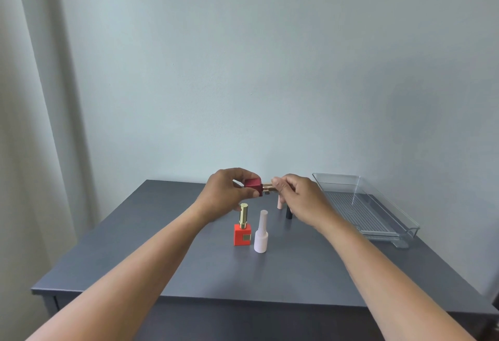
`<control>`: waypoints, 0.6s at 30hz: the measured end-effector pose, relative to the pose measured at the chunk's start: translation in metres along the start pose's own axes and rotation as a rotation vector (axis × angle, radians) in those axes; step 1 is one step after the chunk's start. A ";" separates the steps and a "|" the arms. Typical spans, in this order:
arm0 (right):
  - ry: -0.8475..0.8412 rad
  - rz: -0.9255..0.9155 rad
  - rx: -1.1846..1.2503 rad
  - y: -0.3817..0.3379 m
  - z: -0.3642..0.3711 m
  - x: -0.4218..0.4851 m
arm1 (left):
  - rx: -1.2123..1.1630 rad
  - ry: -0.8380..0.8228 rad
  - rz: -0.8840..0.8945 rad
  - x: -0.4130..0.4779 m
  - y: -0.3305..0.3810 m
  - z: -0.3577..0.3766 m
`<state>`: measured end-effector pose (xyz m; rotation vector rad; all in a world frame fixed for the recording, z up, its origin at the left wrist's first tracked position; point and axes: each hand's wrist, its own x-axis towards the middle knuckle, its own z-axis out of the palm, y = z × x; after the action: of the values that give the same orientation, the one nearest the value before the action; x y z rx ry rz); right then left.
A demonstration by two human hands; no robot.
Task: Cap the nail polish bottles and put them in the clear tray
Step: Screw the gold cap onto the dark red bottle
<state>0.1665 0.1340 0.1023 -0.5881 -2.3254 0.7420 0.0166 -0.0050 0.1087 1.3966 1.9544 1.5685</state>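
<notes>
Head view: pinching dark red bottle [253,186] sideways in left hand [226,192]; pinching gold cap [267,187] at its neck in right hand [297,195]. Orange bottle [242,236], white bottle [261,236] upright below.

The dark red bottle [253,186] in the left hand [229,192] has a soft matt skin. The gold cap [267,187] pinched in the right hand [297,195] gleams like polished metal. Just below the left hand, the orange bottle [242,236] is glossy, and the white bottle [261,235] beside it looks like dull, smooth plastic, perhaps. Right of the right hand, the clear tray [336,178] is shiny ribbed plastic. The bench [189,273] under both hands is smooth matt grey.
</notes>
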 end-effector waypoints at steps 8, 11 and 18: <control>-0.019 -0.170 -0.212 -0.008 -0.002 -0.003 | 0.110 0.002 0.011 -0.002 0.000 -0.004; -0.034 -0.192 -0.280 -0.012 -0.004 -0.002 | 0.277 0.051 0.085 -0.003 0.003 -0.003; -0.070 -0.115 -0.216 -0.017 -0.012 0.008 | 0.606 0.195 0.267 -0.009 0.006 0.002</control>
<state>0.1652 0.1307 0.1242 -0.5229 -2.5002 0.4690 0.0253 -0.0109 0.1097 1.8487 2.5988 1.3001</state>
